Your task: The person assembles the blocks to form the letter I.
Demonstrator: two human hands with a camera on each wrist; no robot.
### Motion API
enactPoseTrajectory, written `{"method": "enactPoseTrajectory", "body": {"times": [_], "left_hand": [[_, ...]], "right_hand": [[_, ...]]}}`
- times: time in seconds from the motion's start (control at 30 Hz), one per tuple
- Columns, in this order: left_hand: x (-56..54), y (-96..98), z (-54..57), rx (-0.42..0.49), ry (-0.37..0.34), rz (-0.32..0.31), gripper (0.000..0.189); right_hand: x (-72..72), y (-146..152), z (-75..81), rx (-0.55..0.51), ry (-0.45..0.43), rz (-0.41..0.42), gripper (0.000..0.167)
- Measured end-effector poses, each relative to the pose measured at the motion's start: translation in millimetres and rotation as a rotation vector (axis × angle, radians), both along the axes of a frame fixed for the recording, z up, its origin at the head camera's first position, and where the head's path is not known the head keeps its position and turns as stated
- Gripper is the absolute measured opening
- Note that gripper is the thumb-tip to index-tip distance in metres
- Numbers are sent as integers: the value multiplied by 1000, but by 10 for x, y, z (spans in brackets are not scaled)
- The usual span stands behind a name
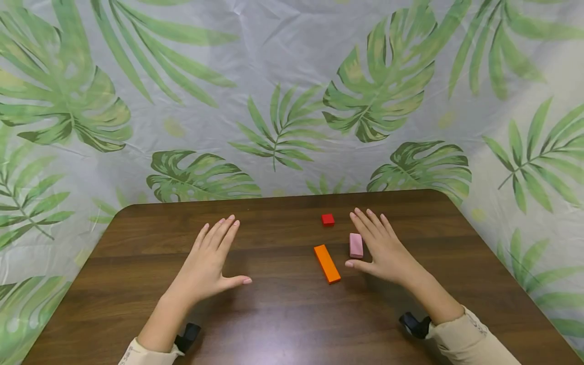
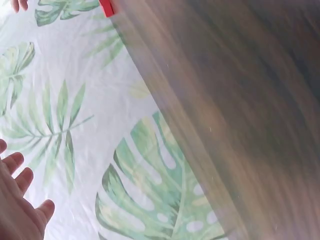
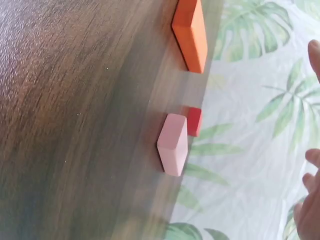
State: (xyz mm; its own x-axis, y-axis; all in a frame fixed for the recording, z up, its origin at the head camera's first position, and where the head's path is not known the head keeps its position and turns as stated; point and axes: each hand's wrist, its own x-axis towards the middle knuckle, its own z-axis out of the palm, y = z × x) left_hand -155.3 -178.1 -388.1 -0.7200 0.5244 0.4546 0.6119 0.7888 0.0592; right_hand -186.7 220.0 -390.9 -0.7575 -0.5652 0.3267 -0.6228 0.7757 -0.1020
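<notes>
While both hands are held apart above the desk point(image 1: 283, 314), the pink block point(image 1: 356, 245) is the thing that lies nearest to either of them. It rests on the desk just to the left of the right hand point(image 1: 385, 256), and in the head view it appears in the gap between the thumb and the forefinger, with no finger seen to touch it. Its long axis runs nearly straight away from the person, so its longer sides face left and right. To its left, and somewhat nearer to the person, lies the orange block point(image 1: 327, 264), longer and thin, slanting from far left to near right. The small red block point(image 1: 328, 219) is farther off, toward the back edge (in the right wrist view it shows partly behind the pink one, though they are apart). The right hand is widely open, with fingers extended and thumb spread, and it has hold of nothing. The left hand point(image 1: 207, 266) is opened in the same manner and is also without any object; all three blocks are to its right, well apart from it, so the right hand is clearly the nearer one. Behind the desk hangs a pale cloth point(image 1: 292, 50) with green leaves.
</notes>
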Motion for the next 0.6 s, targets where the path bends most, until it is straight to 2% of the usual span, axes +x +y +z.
{"method": "enactPoseTrajectory", "body": {"times": [0.23,0.6], "left_hand": [[36,184,-63,51,9,-40,112],[68,483,-156,109,-26,-72,114]], "right_hand": [[-36,21,-43,-62,22,41,102],[-83,60,-145,-186,-13,50,97]]}}
